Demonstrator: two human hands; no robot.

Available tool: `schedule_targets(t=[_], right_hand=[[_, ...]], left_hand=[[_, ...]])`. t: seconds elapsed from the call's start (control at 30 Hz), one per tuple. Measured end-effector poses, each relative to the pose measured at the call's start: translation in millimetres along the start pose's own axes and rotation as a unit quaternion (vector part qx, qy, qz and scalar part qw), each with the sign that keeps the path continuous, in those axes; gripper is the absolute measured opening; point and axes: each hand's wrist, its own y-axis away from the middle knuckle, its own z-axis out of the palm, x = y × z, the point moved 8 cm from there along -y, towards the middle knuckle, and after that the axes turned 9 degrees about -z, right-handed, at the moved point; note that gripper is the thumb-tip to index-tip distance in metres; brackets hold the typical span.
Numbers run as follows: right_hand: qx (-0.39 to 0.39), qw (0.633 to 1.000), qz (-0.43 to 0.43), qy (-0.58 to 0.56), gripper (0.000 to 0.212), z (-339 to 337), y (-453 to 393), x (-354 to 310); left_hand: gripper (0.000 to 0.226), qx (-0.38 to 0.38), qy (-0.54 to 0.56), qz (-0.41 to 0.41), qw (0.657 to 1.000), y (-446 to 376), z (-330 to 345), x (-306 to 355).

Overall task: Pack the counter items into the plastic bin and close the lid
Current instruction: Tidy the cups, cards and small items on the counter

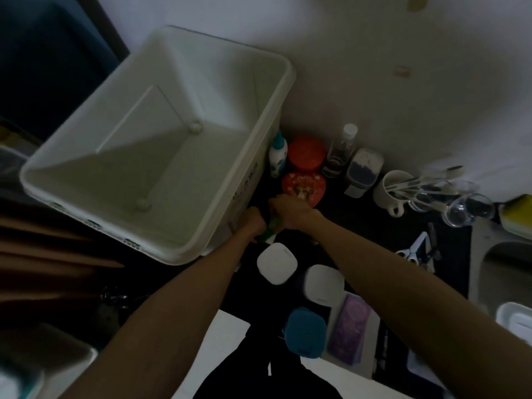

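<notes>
the small green item [270, 229], dim and hard to identify, sits on the dark counter [359, 223] just beside the near right corner of the empty white plastic bin [161, 145]. the left hand [253, 218] and right hand [289, 210] meet over it, both seemingly gripping it. in this gloom a loose hold could drop it, or nudge the red heart-shaped tin [303, 187] just behind.

bin [184, 156]: large white plastic tub, lidless, open top, nothing inside, on the dark counter [374, 226] at left
green item [270, 230]: small, between both hands beside the bin's near corner; too dim to identify
heart-shaped red tin [302, 184]: flat, just behind the hands
orange-lidded jar [306, 153]: upright, behind the tin
</notes>
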Motion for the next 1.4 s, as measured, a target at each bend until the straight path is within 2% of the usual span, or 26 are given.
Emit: schedule_targets(t=[0.13,0.2,0.27,0.37,0.47,0.6,0.7,0.8,0.87,0.93,1.03,1.1,1.17,1.23,1.3,1.4], right_hand=[[0.049,0.999,0.011,-0.017,0.057,-9,5,8],[0.111,0.993,0.039,-0.027,0.046,-28,18,21],[0.182,0.980,0.079,-0.023,0.040,-49,36,39],[0.213,0.964,0.144,-0.070,0.061,-49,57,71],[0.213,0.949,0.197,-0.125,0.089,-35,63,90],[0.227,0.936,0.196,-0.184,0.100,-26,65,94],[0.232,0.932,0.194,-0.198,0.094,-23,69,93],[0.225,0.935,0.191,-0.196,0.082,-29,78,90],[0.261,0.926,0.192,-0.193,0.062,-44,93,94],[0.298,0.914,0.202,-0.190,0.043,-62,111,103],[0.314,0.898,0.236,-0.197,0.033,-81,139,123],[0.329,0.885,0.261,-0.201,0.031,-90,159,134],[0.354,0.871,0.270,-0.207,0.029,-96,178,141],[0.368,0.870,0.261,-0.202,0.026,-102,193,142],[0.380,0.866,0.253,-0.205,0.020,-104,207,144],[0.409,0.859,0.237,-0.197,0.018,-108,226,143]], left_hand=[[0.024,-0.027,0.009,-0.005,1.000,1,2,1],[0.015,0.014,-0.008,0.040,0.999,7,-9,13],[0.023,0.064,-0.008,0.087,0.994,11,-21,27],[0.031,0.125,-0.004,0.143,0.982,19,-36,54],[0.032,0.119,0.020,0.176,0.977,23,-40,78],[0.052,0.132,0.034,0.202,0.970,13,-43,97],[0.059,0.136,0.046,0.189,0.971,9,-47,105],[0.041,0.146,0.032,0.206,0.967,18,-52,114],[0.028,0.171,0.027,0.238,0.956,29,-59,126],[0.028,0.199,0.014,0.282,0.938,45,-69,147],[0.038,0.200,0.023,0.344,0.917,63,-75,189],[0.057,0.185,0.010,0.381,0.906,73,-71,217],[0.071,0.137,0.005,0.414,0.900,80,-62,241],[0.073,0.088,-0.003,0.442,0.892,79,-51,258],[0.055,0.099,-0.052,0.461,0.881,78,-43,268],[0.018,0.165,-0.087,0.459,0.869,78,-44,271]])
